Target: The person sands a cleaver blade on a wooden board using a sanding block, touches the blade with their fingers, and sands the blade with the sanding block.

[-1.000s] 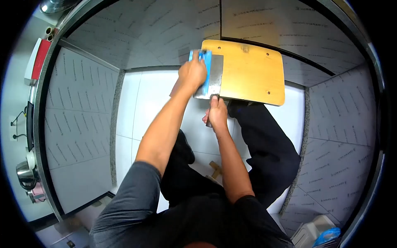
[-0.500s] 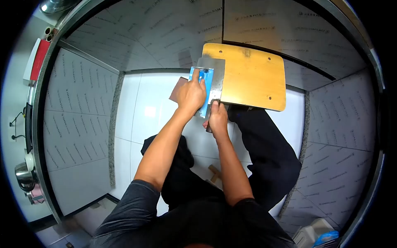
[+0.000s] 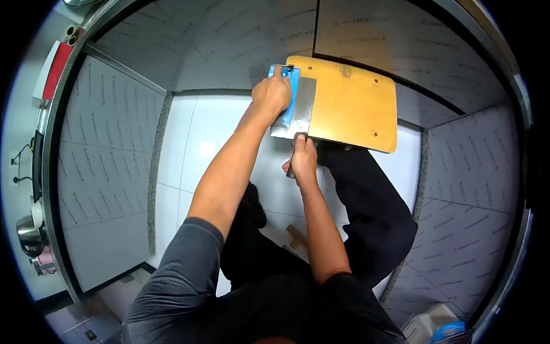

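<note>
Left hand (image 3: 272, 93) grips blue tool (image 3: 295, 86), right hand (image 3: 304, 156) a cleaver (image 3: 306, 97) best braced flat, at left edge of yellow board (image 3: 355, 106).

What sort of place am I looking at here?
Probably a kitchen, though this view can't confirm it: there's a metal kettle-like vessel and black plugs at the left edge, plus a white tiled floor.

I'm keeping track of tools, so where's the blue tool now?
In the head view's upper middle, the blue tool is in the left hand, overlapping the metal blade near the left edge of the yellow board.
</note>
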A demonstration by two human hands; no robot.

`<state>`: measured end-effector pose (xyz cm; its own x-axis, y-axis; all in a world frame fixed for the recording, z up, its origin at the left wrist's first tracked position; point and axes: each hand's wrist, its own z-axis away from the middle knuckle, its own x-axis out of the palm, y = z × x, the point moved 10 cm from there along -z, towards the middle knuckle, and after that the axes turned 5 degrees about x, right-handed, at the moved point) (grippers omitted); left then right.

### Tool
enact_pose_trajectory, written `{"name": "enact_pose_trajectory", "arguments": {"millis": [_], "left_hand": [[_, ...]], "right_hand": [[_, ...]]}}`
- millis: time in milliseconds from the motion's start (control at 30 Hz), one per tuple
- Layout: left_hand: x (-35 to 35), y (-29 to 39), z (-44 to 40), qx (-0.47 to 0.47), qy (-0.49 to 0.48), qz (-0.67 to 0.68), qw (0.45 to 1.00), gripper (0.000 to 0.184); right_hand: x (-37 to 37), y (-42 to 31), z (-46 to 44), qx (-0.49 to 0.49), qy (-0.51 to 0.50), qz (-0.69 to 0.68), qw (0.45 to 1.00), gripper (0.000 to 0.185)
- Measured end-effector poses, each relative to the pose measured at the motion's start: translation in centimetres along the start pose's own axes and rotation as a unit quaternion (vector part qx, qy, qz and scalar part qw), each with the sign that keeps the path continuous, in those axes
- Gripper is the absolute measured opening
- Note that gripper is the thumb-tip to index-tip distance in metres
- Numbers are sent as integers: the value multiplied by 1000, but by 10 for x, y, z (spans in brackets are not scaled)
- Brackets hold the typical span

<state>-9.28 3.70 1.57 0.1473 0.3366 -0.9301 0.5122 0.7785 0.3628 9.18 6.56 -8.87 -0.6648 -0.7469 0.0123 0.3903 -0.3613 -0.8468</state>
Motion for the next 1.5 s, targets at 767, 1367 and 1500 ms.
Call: {"name": "enact_pose_trajectory", "arguments": {"millis": [767, 1367, 1500], "left_hand": [[-1, 10, -5, 8, 14, -4, 1000, 42], [-6, 12, 54, -16, -53, 9, 998, 43], [-3, 11, -15, 26, 25, 21, 999, 43]], "right_hand": [[0, 1, -1, 21, 0, -6, 1000, 43], [-3, 3, -7, 23, 6, 21, 999, 46], [-1, 0, -2, 33, 7, 10, 999, 44]]}}
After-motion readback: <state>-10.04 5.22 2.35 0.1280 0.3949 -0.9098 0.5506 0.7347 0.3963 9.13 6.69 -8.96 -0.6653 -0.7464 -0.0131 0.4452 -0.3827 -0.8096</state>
